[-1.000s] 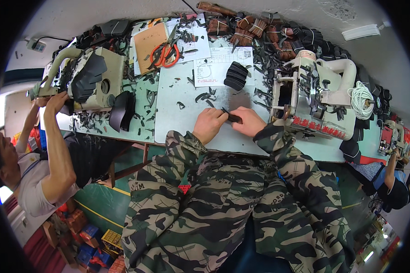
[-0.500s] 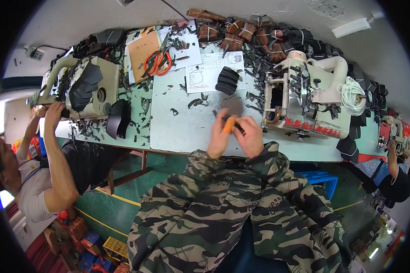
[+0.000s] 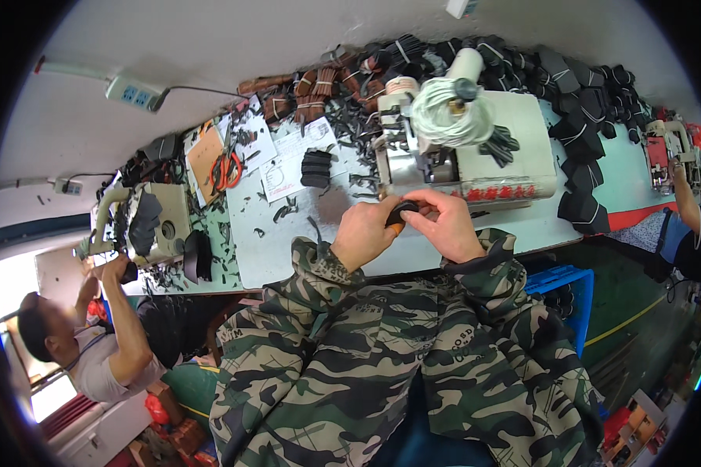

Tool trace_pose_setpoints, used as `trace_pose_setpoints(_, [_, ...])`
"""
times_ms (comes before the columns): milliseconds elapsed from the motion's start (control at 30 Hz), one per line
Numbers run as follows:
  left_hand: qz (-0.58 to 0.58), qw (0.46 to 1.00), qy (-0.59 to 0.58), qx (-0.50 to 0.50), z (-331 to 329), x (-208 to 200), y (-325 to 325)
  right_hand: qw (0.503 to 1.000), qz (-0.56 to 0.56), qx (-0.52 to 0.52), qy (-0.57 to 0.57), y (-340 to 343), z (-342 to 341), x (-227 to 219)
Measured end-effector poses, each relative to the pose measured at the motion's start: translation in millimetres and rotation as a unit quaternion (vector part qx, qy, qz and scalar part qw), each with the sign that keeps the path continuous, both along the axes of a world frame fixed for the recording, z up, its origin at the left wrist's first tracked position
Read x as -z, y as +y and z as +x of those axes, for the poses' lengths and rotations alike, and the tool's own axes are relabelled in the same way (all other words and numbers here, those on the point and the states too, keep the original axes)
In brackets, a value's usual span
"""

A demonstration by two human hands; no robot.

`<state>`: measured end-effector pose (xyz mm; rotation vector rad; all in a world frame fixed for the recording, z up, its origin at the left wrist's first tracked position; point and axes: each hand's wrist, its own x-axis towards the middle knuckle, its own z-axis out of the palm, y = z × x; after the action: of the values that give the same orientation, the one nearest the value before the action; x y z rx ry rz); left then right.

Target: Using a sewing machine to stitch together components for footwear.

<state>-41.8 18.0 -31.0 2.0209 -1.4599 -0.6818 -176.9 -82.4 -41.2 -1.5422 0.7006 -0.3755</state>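
Near the white machine (image 3: 514, 159), my left hand (image 3: 364, 232) grips a dark piece (image 3: 402, 212) and orange item (image 3: 398, 228); my right hand (image 3: 449, 226) pinches the piece, which a loosened grip could drop.

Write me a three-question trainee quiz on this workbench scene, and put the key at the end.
1. Multiple choice: what is between the fingers of the bare left hand and bare right hand?
A) a flat tan card
B) a small rounded black piece
C) a coil of white cord
2. True or false: the orange-looped metal scissors lie to the left of the small stack of black pieces.
3. Fill in the blank: the open blue plastic crate is on the person's ____ side.

Key:
1. B
2. True
3. Right
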Motion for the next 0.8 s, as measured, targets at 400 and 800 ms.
trace_pose_setpoints(400, [0.093, 0.872, 0.473, -0.090, -13, -17, -29, 0.984, 0.174, 0.034, 0.028, -38, -17, -1])
trace_pose_setpoints(800, [0.312, 0.833, 0.453, -0.058, 36, -16, -82, 0.912, -0.346, -0.117, 0.188, -91, -7, -13])
